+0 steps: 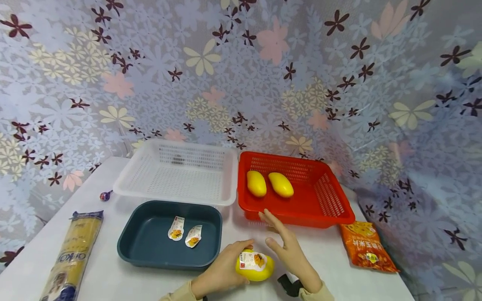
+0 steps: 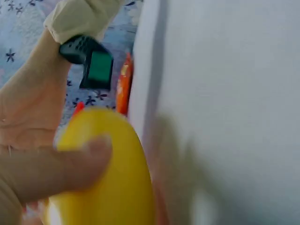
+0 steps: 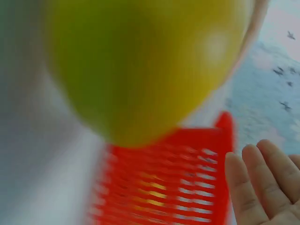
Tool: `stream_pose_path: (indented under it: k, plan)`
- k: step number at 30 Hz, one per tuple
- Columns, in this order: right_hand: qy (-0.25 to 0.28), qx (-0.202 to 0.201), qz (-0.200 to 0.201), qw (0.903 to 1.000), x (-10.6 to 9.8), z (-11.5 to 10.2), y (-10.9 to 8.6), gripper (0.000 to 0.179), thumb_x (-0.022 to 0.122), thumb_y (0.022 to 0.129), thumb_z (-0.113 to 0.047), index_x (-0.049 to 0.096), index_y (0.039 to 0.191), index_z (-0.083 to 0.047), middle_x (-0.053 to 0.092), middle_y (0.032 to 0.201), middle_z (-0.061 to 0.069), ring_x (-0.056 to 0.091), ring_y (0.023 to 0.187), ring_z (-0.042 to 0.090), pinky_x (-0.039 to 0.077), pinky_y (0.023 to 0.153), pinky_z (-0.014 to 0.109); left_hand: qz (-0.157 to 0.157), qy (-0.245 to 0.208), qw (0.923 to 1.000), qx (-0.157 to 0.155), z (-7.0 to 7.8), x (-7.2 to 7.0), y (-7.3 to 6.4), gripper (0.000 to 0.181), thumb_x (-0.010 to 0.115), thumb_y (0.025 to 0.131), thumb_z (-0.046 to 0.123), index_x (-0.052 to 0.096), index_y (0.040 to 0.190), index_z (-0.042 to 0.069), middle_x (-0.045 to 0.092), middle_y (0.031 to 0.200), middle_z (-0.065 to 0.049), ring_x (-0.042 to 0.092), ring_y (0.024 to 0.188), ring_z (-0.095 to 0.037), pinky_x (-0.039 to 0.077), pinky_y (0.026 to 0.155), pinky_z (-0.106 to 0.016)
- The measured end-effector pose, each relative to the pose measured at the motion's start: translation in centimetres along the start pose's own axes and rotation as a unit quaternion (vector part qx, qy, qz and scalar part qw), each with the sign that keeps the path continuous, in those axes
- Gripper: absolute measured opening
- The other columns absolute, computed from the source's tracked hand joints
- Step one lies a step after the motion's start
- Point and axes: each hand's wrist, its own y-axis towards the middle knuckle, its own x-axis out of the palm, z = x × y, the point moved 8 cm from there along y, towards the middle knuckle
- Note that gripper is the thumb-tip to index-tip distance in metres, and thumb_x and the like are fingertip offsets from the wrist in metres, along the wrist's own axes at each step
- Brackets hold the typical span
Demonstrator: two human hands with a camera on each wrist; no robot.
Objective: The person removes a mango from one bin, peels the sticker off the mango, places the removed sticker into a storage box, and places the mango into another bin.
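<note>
My left hand [image 1: 227, 265] grips a yellow mango [image 1: 260, 274] over the front of the table, its thumb across the fruit in the left wrist view. A white sticker [image 1: 248, 260] with a food picture is on the mango's upper side. Just to the right, my right hand [image 1: 288, 251] is held with fingers extended, holding nothing; its fingers [image 3: 267, 183] show straight in the right wrist view. Two more mangoes [image 1: 257, 184] lie in the red basket [image 1: 312, 209] beyond it. Two similar stickers [image 1: 175, 228] lie in the dark teal tray [image 1: 158, 257] left of my hands.
A white basket [image 1: 184, 179] stands behind the teal tray, beside the red one. Pasta in a long packet [image 1: 73, 255] and a wrapped lollipop [image 1: 106, 195] lie at left. An orange snack bag [image 1: 367, 244] lies near the right edge. Floral cloth [image 1: 241, 83] hangs behind the table.
</note>
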Motion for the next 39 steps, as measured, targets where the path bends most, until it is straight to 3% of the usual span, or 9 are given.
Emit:
stream_pose_path:
  k: [3,7,10,14,18,22,26,34,39]
  plan:
    - [0.055,0.014,-0.040,0.9976,1.6,1.2,-1.4,0.074,0.065,0.091,-0.020,0.027,0.153,-0.011,0.048,0.145,0.019,0.051,0.130,0.016,0.048,0.100,0.032,0.041,0.032,0.9985,-0.015,-0.5,0.0,-0.1,0.086,0.089,0.060,0.014,0.050,0.136,0.008,0.060,0.122,-0.004,0.053,0.104,-0.019,0.046,0.092,-0.033]
    - [0.100,0.091,-0.085,0.9872,3.3,3.9,-3.4,0.087,0.076,0.083,-0.028,0.027,0.153,-0.014,0.043,0.150,0.019,0.046,0.134,0.013,0.045,0.105,0.031,0.076,0.062,0.9945,-0.037,-0.9,0.0,-0.4,0.088,0.091,0.060,0.025,0.050,0.135,0.005,0.053,0.116,-0.005,0.050,0.101,-0.021,0.046,0.087,-0.034]
    - [0.120,0.150,-0.113,0.9750,4.2,5.8,-4.3,0.091,0.081,0.078,-0.024,0.030,0.151,-0.010,0.042,0.151,0.016,0.045,0.135,0.016,0.041,0.108,0.028,0.070,0.061,0.9941,-0.056,-1.2,0.1,-0.4,0.090,0.091,0.060,0.034,0.051,0.135,0.005,0.050,0.113,-0.005,0.047,0.102,-0.022,0.047,0.084,-0.034]
    - [0.112,0.185,-0.129,0.9678,4.7,7.3,-4.7,0.087,0.083,0.075,-0.026,0.037,0.147,-0.009,0.046,0.149,0.013,0.047,0.133,0.015,0.038,0.108,0.021,0.047,0.044,0.9953,-0.073,-1.4,0.4,-0.4,0.087,0.087,0.064,0.045,0.053,0.134,0.006,0.049,0.110,-0.005,0.045,0.099,-0.020,0.044,0.077,-0.030]
    - [0.096,0.199,-0.124,0.9675,4.7,7.9,-4.8,0.075,0.079,0.079,-0.032,0.044,0.143,-0.012,0.051,0.145,0.009,0.049,0.129,0.011,0.040,0.106,0.020,0.048,0.011,0.9956,-0.080,-1.3,0.3,-0.5,0.071,0.072,0.081,0.049,0.054,0.133,0.003,0.048,0.108,-0.006,0.045,0.098,-0.020,0.042,0.077,-0.030]
    - [0.109,0.218,-0.151,0.9582,5.1,7.5,-4.9,0.072,0.073,0.085,-0.031,0.040,0.147,-0.014,0.048,0.147,0.007,0.046,0.132,0.017,0.036,0.112,0.038,0.065,-0.028,0.9943,-0.080,-1.2,-0.1,-0.6,0.053,0.060,0.094,0.038,0.054,0.131,0.001,0.048,0.107,-0.006,0.047,0.097,-0.020,0.044,0.082,-0.033]
    - [0.121,0.241,-0.186,0.9448,6.0,6.7,-5.2,0.095,0.078,0.079,-0.037,0.024,0.155,-0.021,0.034,0.157,0.007,0.032,0.139,0.030,0.022,0.113,0.061,0.064,-0.048,0.9936,-0.080,-1.2,0.0,-0.6,0.054,0.063,0.091,0.033,0.052,0.132,0.000,0.049,0.107,-0.006,0.050,0.095,-0.017,0.045,0.082,-0.030]
    - [0.077,0.228,-0.157,0.9576,6.3,5.4,-5.1,0.113,0.089,0.064,-0.035,0.020,0.154,-0.033,0.034,0.156,0.002,0.030,0.126,0.029,0.030,0.098,0.048,0.066,-0.097,0.9889,-0.091,-1.7,0.3,-0.1,0.051,0.069,0.087,0.028,0.053,0.130,0.006,0.050,0.107,-0.006,0.049,0.092,-0.015,0.041,0.074,-0.021]
    - [0.079,0.237,-0.146,0.9573,6.3,5.6,-5.2,0.114,0.090,0.061,-0.030,0.023,0.153,-0.031,0.035,0.154,0.003,0.030,0.124,0.031,0.031,0.097,0.048,0.095,-0.121,0.9828,-0.103,-1.5,0.0,1.0,0.031,0.067,0.087,0.022,0.060,0.113,0.006,0.052,0.105,-0.007,0.049,0.090,-0.016,0.040,0.074,-0.023]
